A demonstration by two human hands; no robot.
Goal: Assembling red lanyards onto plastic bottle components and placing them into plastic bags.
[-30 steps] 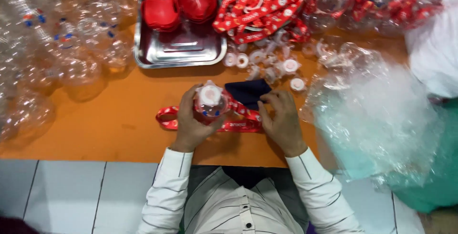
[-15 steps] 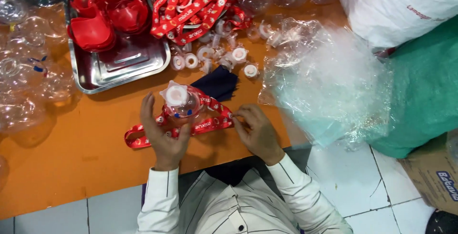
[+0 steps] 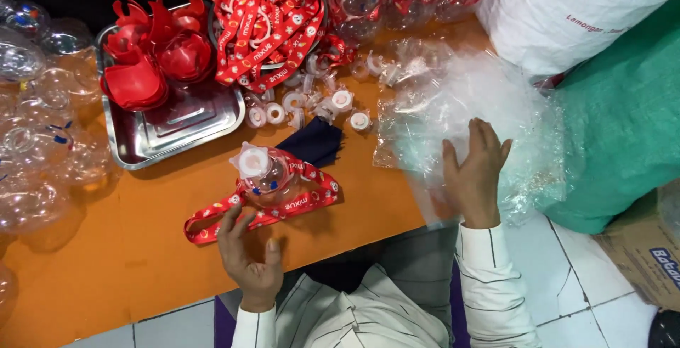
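Clear bottle [image 3: 263, 173] with red strap [image 3: 265, 208] stands mid-table, near the orange table's [image 3: 127, 263] front edge; bare surface lies to its left. Left hand [image 3: 248, 259], fingers spread and empty, touches the strap just below the bottle. Right hand [image 3: 473, 171] rests flat, fingers spread, on clear plastic bags [image 3: 460, 107].

steel tray [image 3: 185, 122] with red shells [image 3: 134, 79], white caps [image 3: 342, 100], dark cloth [image 3: 315, 142], green sack [image 3: 623, 128]

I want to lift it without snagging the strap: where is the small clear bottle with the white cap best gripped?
Probably at the white cap of the clear bottle, from above: it faces up, clear of the red strap draped around the body.
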